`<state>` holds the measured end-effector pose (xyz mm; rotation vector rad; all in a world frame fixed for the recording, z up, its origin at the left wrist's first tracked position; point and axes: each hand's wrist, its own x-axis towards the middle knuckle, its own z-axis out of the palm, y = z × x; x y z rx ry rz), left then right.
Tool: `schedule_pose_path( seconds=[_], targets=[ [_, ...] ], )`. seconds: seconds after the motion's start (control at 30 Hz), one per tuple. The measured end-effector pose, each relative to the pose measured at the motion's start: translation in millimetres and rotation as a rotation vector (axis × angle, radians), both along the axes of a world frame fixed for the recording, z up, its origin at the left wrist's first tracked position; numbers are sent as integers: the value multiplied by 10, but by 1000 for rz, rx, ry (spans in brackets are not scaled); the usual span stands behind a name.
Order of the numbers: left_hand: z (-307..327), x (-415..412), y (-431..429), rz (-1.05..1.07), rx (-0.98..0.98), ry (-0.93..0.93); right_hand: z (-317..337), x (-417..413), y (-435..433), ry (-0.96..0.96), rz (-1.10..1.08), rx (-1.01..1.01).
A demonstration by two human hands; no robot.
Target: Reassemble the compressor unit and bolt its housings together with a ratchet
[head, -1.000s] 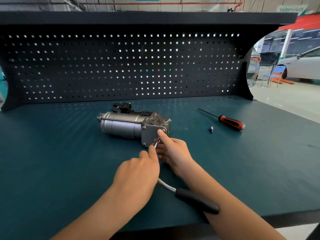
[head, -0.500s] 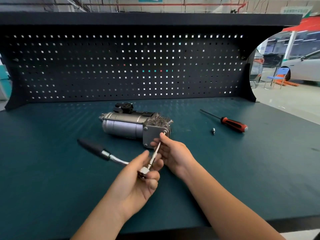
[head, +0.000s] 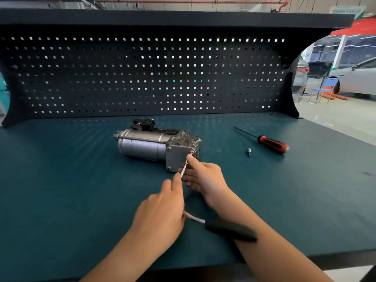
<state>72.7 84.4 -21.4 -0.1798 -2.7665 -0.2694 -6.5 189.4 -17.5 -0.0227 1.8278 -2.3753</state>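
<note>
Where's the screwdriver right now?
Head view: the red-handled screwdriver lies on the bench to the right of the compressor unit, shaft pointing back-left, with a small loose bit just left of its handle.

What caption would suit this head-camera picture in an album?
Bolting up: left hand grips the ratchet, right hand pinches its shaft at the compressor unit; screwdriver lies nearby.
</note>
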Motion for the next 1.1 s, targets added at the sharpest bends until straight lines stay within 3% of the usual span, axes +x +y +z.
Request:
schedule_pose_path(
  seconds=[0.1, 0.17, 0.2, 0.27, 0.33, 0.47, 0.53, 0.57, 0.63, 0.7, 0.83, 0.93, 1.0, 1.03, 1.1],
  targets=[
    [-6, -8, 58, 5, -243, 7, -14, 17, -19, 46, -6, 94],
    [13, -51, -17, 2, -167, 22, -12, 19, -40, 60, 18, 113],
    [30, -57, -56, -14, -39, 18, -8, 20, -50, 48, 31, 83],
    [41, -55, -103, -186, 408, -40, 7, 17, -57, 4, 36, -8],
    [85, -7, -77, -314, 909, -226, 18, 26, -57, -32, 46, -71],
    [191, 19, -59, -215, 2070, -611, 5, 15, -43, -50, 140, -140],
    [221, 15, -78, -168, 2404, -672, -5, 2, -45, -51, 173, -153],
    [224, 14, -83, -147, 2468, -672, -5, -3, -50, -51, 180, -150],
    [204, 12, -70, -119, 2395, -637, -3, -6, -54, -45, 180, -124],
    [167, -1, -41, -79, 2101, -535, -3, -8, -61, -40, 159, -84],
    [163, -15, -61, -77, 1236, -247, -12, -13, -74, -12, 0, 0],
    [175, -10, -93, 3, 407, -23, -37, -44, -72, 70, -113, 49],
    [135, -14, -37, 31, -2, 113, -41, -41, -64, 102, -125, 102],
    [109, -7, 8, 20, -104, 127, -40, -33, -59, 103, -120, 114],
    [83, -31, 20, 22, -114, 103, -39, -24, -45, 83, -90, 81]
  ],
)
